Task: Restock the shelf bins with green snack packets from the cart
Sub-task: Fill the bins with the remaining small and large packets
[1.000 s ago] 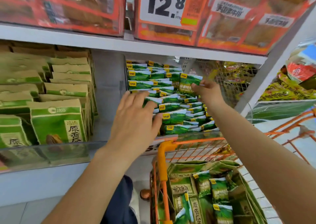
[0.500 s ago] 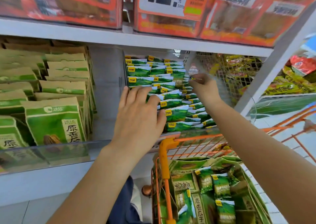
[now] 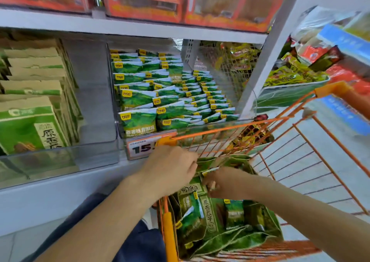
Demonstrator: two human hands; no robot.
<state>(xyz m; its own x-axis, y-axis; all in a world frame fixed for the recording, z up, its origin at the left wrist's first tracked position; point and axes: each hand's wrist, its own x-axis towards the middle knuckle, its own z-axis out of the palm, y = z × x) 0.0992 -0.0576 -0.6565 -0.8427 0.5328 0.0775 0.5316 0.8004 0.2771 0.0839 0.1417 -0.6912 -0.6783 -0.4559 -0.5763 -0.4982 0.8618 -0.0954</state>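
The green snack packets we have yet to shelve lie heaped in the near end of the orange cart, inside a large torn-open green bag. Most lie with their long axis running away from us, their printed faces up. They sit directly below and just on the near side of both our hands, so the coming pick is a short reach down, not a stretch.

Our right hand is the nearer one: its fingers are curled at the top of the heap, touching the wrappers, and seem to pinch a packet edge, though blur keeps us from being sure. Our left hand hangs over the cart's far-left rim with fingers bent; we cannot tell whether it holds anything.

The shelf bin stands up and to the far left of the cart, already well filled with upright rows of packets. To its left sits a row of bigger green bags; a price tag hangs below the bin.
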